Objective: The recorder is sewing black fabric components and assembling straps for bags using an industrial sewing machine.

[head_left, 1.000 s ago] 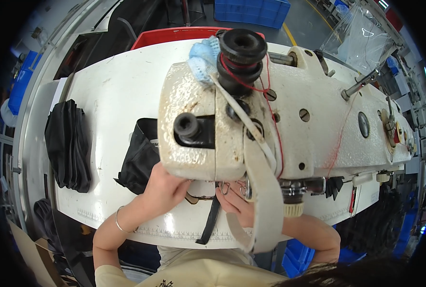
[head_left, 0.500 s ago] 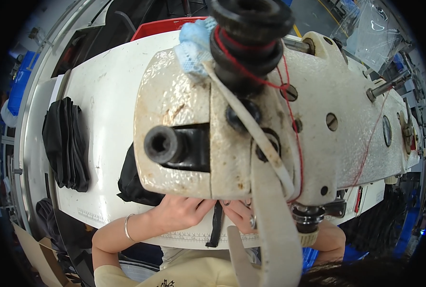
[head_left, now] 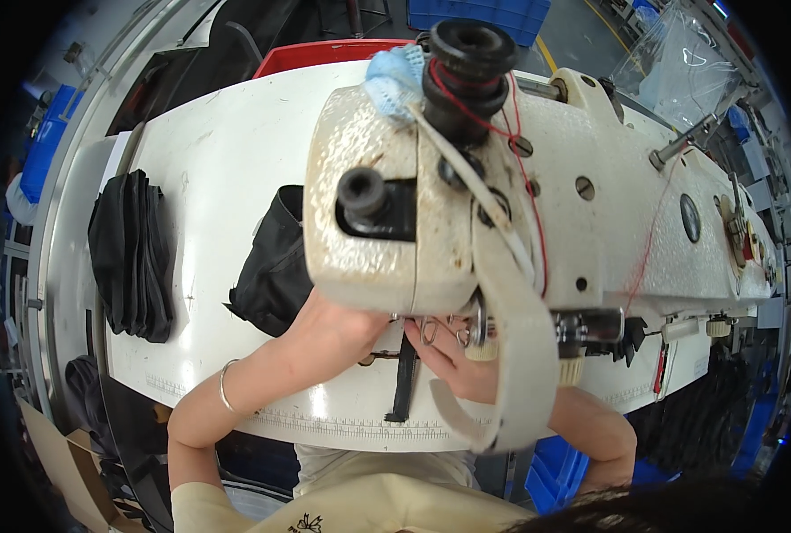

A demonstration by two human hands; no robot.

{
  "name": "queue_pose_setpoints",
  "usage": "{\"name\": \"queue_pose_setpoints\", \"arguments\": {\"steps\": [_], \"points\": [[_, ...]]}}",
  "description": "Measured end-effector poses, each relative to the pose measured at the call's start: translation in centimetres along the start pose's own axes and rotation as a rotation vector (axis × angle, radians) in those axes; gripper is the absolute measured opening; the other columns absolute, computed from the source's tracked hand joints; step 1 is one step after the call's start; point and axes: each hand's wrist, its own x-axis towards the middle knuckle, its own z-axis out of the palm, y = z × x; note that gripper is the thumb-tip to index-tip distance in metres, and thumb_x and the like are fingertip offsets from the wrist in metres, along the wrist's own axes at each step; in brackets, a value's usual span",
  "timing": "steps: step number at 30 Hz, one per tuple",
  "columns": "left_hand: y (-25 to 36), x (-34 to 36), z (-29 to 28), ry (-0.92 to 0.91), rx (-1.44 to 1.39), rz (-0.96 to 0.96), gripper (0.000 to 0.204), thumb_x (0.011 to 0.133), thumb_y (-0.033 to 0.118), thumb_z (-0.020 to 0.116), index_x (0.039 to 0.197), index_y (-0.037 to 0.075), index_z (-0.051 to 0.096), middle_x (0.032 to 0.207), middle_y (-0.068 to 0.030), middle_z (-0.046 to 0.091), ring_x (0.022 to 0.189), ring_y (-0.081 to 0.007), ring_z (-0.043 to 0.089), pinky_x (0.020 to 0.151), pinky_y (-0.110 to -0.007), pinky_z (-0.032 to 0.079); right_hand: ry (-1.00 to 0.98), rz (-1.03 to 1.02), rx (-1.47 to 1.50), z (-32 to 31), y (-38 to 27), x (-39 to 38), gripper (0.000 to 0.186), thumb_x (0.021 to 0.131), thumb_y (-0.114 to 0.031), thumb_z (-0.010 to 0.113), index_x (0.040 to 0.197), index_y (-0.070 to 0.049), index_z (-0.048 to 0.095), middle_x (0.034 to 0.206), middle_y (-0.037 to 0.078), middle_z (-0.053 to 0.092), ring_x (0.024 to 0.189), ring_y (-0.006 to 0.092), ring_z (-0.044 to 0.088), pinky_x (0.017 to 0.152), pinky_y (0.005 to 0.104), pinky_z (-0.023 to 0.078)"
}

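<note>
A narrow black fabric strip point(head_left: 402, 382) hangs toward me over the front of the white sewing table, its upper end hidden under the head of a cream sewing machine point(head_left: 369, 266). My left hand point(head_left: 347, 324) reaches under the machine head from the left; its fingertips are out of sight. From the other side my right hand point(head_left: 458, 364) comes in, with fingers drawn together against the strip's right edge, close under the head. Left of the machine lies a larger black fabric piece point(head_left: 275, 266), partly covered by the head.
A stack of folded black fabric pieces point(head_left: 129, 258) lies on the left of the table point(head_left: 218, 133). Behind the table stands a red bin point(head_left: 324, 55). Red thread point(head_left: 538, 222) runs down the machine. Blue crates point(head_left: 560, 466) stand by my right arm and at the back.
Both hands have moved farther in under the machine head, and the strip has gone with them, away from me. My view has shifted, so more of the black piece on the left shows.
</note>
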Motion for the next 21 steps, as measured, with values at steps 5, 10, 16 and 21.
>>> {"name": "queue_pose_setpoints", "arguments": {"steps": [5, 10, 16, 21], "points": [[7.9, -4.5, -3.0, -0.137, 0.474, 0.494, 0.003, 0.062, 0.006, 0.057, 0.064, 0.004, 0.056, 0.06, -0.0027, 0.048, 0.063, -0.0191, 0.051, 0.084, -0.034, 0.042, 0.25, -0.851, -0.85, 2.1, -1.3, -4.2, 0.021, 0.073, -0.008, 0.06, 0.091, 0.001, 0.065, 0.096, 0.009, 0.059, 0.086, 0.0195, 0.056, 0.071, 0.03, 0.047], [9.6, -8.1, -0.8, 0.123, 0.442, 0.317, 0.009, 0.064, 0.011, 0.054, 0.069, 0.005, 0.059, 0.063, 0.0, 0.043, 0.062, -0.0128, 0.046, 0.075, -0.027, 0.043, 0.439, -0.819, -0.758, 3.7, -1.9, -5.0, 0.017, 0.072, -0.007, 0.064, 0.087, 0.0, 0.065, 0.087, 0.006, 0.06, 0.079, 0.0175, 0.058, 0.059, 0.026, 0.045], [9.6, -9.2, 0.4, 0.299, 0.405, 0.201, 0.019, 0.063, 0.008, 0.056, 0.079, 0.003, 0.064, 0.069, -0.0006, 0.048, 0.063, -0.0136, 0.046, 0.068, -0.026, 0.042, 0.481, -0.819, -0.766, 3.6, -2.2, -5.1, 0.016, 0.075, -0.005, 0.058, 0.089, 0.0, 0.065, 0.091, 0.007, 0.06, 0.082, 0.0179, 0.059, 0.062, 0.0259, 0.045], [9.1, -8.0, 0.0, 0.333, 0.04, 0.017, 0.03, 0.061, -0.004, 0.053, 0.088, -0.001, 0.065, 0.083, -0.0078, 0.059, 0.068, -0.0202, 0.054, 0.067, -0.03, 0.048, 0.474, -0.831, -0.741, 3.7, -2.4, -5.1, 0.017, 0.073, -0.006, 0.06, 0.088, 0.0, 0.065, 0.089, 0.009, 0.061, 0.081, 0.019, 0.059, 0.063, 0.0264, 0.045]]}}
